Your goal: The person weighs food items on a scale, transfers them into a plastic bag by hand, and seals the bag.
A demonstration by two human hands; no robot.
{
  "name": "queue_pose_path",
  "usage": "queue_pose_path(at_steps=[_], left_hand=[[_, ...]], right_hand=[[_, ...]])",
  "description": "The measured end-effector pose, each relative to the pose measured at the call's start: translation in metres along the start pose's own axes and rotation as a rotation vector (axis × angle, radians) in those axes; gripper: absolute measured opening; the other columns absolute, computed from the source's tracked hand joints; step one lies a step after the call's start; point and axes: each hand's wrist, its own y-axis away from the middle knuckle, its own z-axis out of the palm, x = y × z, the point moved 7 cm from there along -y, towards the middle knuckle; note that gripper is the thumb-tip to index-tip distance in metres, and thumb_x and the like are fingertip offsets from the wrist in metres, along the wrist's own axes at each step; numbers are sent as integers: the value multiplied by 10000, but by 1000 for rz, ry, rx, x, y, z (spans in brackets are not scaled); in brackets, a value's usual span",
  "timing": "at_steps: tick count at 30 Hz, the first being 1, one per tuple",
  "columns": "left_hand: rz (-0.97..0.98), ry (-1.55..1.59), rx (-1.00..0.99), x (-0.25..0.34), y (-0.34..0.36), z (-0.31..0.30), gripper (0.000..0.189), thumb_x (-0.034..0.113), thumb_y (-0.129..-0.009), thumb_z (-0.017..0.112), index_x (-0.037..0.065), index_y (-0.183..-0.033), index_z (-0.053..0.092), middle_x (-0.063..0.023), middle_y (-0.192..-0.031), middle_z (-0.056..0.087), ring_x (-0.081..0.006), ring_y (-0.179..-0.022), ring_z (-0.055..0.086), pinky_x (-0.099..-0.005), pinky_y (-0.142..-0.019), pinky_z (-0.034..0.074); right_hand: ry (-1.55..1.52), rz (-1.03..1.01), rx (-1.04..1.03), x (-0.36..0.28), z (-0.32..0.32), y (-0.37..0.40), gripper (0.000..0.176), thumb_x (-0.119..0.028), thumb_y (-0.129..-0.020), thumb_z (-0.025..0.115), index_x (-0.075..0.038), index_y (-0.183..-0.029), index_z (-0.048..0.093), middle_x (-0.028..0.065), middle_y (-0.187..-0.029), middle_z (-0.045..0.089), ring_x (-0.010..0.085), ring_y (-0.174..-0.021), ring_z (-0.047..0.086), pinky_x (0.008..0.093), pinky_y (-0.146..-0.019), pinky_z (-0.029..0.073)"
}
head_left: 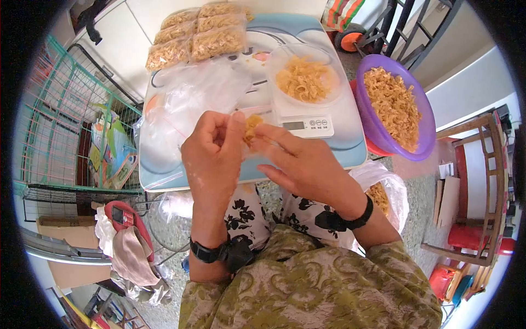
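My left hand [213,142] is closed in a pinch at the rim of a clear plastic bag [262,114]; the exact grip is partly hidden by its fingers. Some yellow, curled dried pieces [252,127] show between my two hands. My right hand [301,162] is beside them, slightly blurred, thumb apart from the stretched fingers, its fingertips at the pieces. Just beyond it, a white digital scale [304,125] carries a clear round bowl [272,68] with more of the yellow pieces [307,79]. Flat clear plastic bags [200,90] lie spread behind my left hand.
Several filled bags [219,43] are stacked at the table's [350,145] back left. Right of the table, a purple basin [430,129] holds many dried pieces. Below it, a white plastic bag [397,192] holds more. A wire cage [60,120] stands at left, a hand truck [405,33] at back right.
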Motion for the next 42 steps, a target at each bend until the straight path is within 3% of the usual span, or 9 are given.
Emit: queue_pose_path(at_steps=[10, 15, 17, 21, 30, 32, 36, 40, 42], left_hand=[[6, 75, -1, 2, -1, 0, 214, 195, -940, 677, 15, -884, 574, -6, -607, 580, -29, -494, 485, -198, -427, 366], [-32, 158, -58, -11, -7, 4, 231, 254, -966, 632, 36, -925, 570, -8, -607, 581, -53, -457, 492, -208, -399, 366], [-27, 190, -51, -11, -8, 3, 241, 269, -971, 622, 36, -945, 567, -13, -613, 588, -61, -461, 507, -209, -401, 374], [-8, 224, -33, -6, -8, 7, 263, 293, -979, 606, 36, -1007, 554, -31, -637, 613, -85, -470, 546, -210, -408, 406], [-18, 288, -47, -10, -10, 11, 235, 262, -976, 614, 40, -1020, 550, -45, -678, 628, -99, -476, 559, -208, -417, 425], [-14, 284, -42, -9, -10, 11, 231, 261, -977, 613, 41, -1016, 554, -44, -679, 625, -98, -480, 560, -209, -421, 429], [-15, 338, -25, -8, -8, 12, 235, 247, -980, 615, 21, -992, 552, -19, -649, 628, -47, -494, 527, -185, -436, 401], [-11, 321, -38, -12, -9, 10, 220, 256, -977, 612, 43, -1006, 566, -38, -680, 620, -94, -504, 566, -213, -437, 445], [-7, 352, -30, -9, -8, 9, 238, 245, -978, 619, 16, -988, 553, -19, -651, 624, -46, -495, 526, -185, -434, 403]], right_hand=[[20, -26, -30, 7, 0, -15, 367, -71, -842, 633, -113, -1205, 606, 101, -1335, 569, 280, -939, 687, 340, -716, 581], [-33, -113, 298, 33, -44, 0, 355, -29, -836, 653, -100, -1182, 618, 90, -1203, 632, 259, -881, 684, 309, -681, 558], [-108, 279, 275, 65, -69, 1, 190, -125, -906, 611, -24, -1065, 637, 147, -980, 665, 300, -840, 667, 389, -749, 539], [20, 292, 282, 108, -91, -10, 230, -155, -877, 652, -6, -1053, 643, 167, -955, 666, 316, -793, 664, 403, -723, 527], [436, 248, -38, 137, -55, -54, 425, -409, -829, 671, -4, -959, 690, 214, -889, 684, 365, -865, 675, 472, -763, 534], [437, 468, -300, 144, -42, -57, 400, -342, -784, 711, 4, -981, 670, 225, -939, 679, 393, -896, 648, 473, -768, 506], [410, 440, -244, 149, -32, -58, 360, -311, -766, 711, -5, -949, 657, 221, -912, 679, 398, -892, 645, 482, -771, 504], [392, 353, -195, 164, -23, -58, 287, -227, -782, 670, -25, -985, 655, 220, -904, 672, 398, -878, 647, 496, -771, 503], [371, 300, -156, 164, -27, -56, 264, -200, -787, 654, -33, -992, 657, 219, -903, 670, 399, -871, 648, 500, -766, 502]])
